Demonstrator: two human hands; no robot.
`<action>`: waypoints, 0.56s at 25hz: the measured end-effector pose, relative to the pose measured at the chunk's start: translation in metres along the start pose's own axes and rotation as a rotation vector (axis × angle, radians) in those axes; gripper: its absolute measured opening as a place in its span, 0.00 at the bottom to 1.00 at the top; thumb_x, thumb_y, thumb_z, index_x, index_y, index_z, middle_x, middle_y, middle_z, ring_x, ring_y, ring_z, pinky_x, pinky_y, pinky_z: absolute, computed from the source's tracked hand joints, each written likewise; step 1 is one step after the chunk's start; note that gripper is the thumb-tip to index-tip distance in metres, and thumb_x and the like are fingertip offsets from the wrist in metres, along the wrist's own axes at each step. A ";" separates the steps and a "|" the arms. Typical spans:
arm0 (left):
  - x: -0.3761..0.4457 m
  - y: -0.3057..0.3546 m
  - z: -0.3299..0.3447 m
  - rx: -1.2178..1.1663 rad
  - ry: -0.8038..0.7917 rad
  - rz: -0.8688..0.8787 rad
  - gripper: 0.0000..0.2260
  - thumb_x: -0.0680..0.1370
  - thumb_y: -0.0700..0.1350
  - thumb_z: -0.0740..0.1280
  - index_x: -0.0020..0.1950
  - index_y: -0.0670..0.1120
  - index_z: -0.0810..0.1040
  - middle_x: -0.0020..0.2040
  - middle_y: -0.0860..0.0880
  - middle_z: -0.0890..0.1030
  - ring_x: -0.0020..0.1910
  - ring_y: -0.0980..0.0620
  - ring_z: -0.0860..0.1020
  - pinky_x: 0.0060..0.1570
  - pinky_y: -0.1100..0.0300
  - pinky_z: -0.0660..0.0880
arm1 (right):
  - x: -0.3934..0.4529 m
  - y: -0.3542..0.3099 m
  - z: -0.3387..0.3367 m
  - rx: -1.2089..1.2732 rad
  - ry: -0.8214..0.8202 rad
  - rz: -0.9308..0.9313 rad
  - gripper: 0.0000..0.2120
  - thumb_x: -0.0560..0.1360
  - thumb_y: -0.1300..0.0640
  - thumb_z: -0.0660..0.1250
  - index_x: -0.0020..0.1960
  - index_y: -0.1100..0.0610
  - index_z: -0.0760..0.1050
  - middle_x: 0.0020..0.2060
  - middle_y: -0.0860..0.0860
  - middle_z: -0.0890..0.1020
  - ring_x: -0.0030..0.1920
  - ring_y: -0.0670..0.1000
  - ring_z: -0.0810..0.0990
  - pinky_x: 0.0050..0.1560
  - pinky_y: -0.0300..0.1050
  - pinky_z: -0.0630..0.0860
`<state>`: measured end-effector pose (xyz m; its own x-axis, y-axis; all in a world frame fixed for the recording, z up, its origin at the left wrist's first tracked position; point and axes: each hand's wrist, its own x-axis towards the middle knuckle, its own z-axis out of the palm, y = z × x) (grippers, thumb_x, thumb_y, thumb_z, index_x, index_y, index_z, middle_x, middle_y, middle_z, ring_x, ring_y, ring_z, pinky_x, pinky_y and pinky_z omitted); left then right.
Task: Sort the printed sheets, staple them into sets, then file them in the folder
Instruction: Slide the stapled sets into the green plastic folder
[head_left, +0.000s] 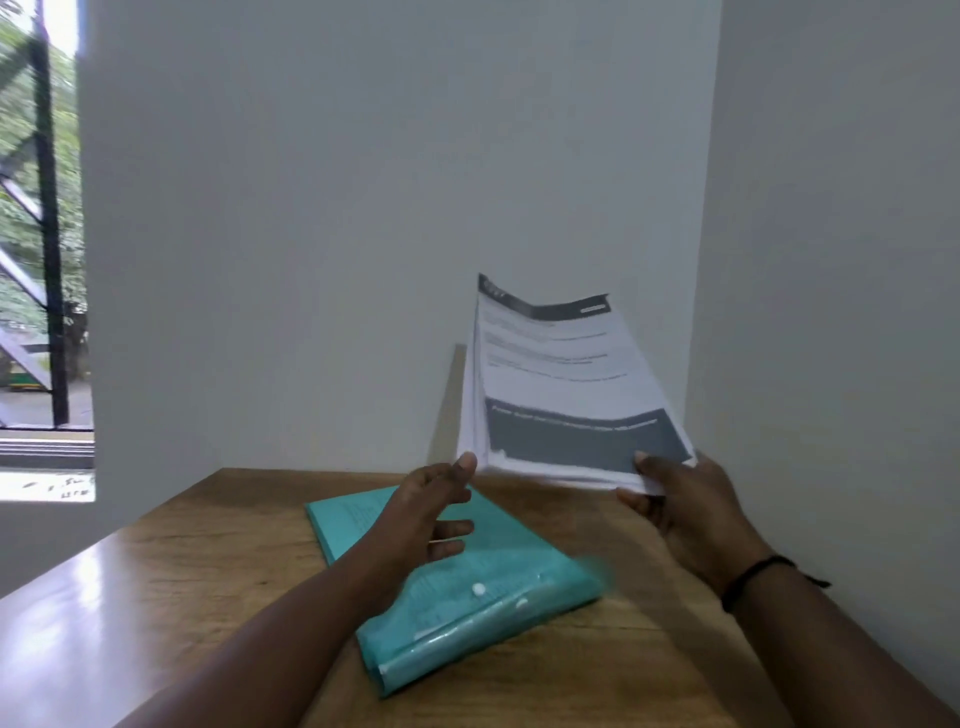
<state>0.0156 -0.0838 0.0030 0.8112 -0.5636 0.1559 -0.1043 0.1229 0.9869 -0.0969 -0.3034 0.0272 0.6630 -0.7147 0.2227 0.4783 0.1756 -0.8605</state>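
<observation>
Nearest on the wooden counter (156, 582) lies a teal plastic folder (498, 587), flat and angled, its near end showing two white snap buttons. The left hand (415, 519) hovers over the folder's far half with its fingers (452, 530) loosely spread and holding nothing; the thumb tip reaches up to the lower left corner of the paper, though I cannot tell whether it actually touches. To the right, the right hand (685, 504), a dark band (753, 577) on its wrist, pinches the lower right corner of a stack of printed sheets (561, 384) between thumb and fingers. The stack is lifted off the counter, tilted up towards the far wall (363, 208), and fans slightly along its left edge. A window (41, 234) stands at far left.
</observation>
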 end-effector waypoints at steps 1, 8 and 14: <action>0.000 0.002 -0.002 -0.089 -0.019 -0.030 0.28 0.66 0.65 0.71 0.60 0.51 0.76 0.56 0.46 0.81 0.53 0.43 0.82 0.50 0.51 0.79 | -0.006 0.007 0.010 -0.045 -0.064 0.016 0.08 0.76 0.69 0.64 0.53 0.62 0.74 0.44 0.59 0.81 0.32 0.51 0.83 0.28 0.42 0.80; 0.003 0.000 -0.007 -0.135 0.089 -0.053 0.17 0.75 0.28 0.62 0.58 0.45 0.75 0.50 0.43 0.83 0.45 0.43 0.82 0.38 0.52 0.81 | -0.022 0.022 0.022 -0.447 -0.333 0.125 0.23 0.72 0.66 0.71 0.63 0.55 0.68 0.54 0.58 0.79 0.45 0.57 0.83 0.42 0.52 0.83; 0.006 0.013 -0.017 -0.297 -0.005 0.016 0.19 0.73 0.28 0.64 0.59 0.45 0.76 0.53 0.39 0.82 0.47 0.40 0.81 0.38 0.49 0.82 | -0.009 -0.014 -0.002 -0.158 -0.221 0.194 0.21 0.71 0.42 0.69 0.56 0.55 0.73 0.49 0.61 0.83 0.50 0.62 0.82 0.55 0.60 0.77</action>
<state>0.0286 -0.0716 0.0161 0.8079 -0.5636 0.1723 0.0562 0.3647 0.9294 -0.1104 -0.3006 0.0363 0.8501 -0.5111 0.1271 0.2473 0.1742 -0.9532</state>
